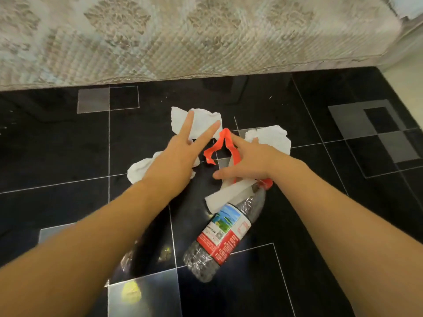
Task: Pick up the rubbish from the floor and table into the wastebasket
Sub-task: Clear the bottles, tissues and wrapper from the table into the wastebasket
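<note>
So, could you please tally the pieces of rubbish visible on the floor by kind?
White paper tissues: 4
Orange-red strips: 1
Plastic bottles: 1
Total: 6

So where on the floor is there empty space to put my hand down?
The dark floor is bare left of the left hand, and also right of the plastic bottle, below the right arm. It is crowded in the middle: white tissues and an orange strip lie around both hands, near the right hand.
</note>
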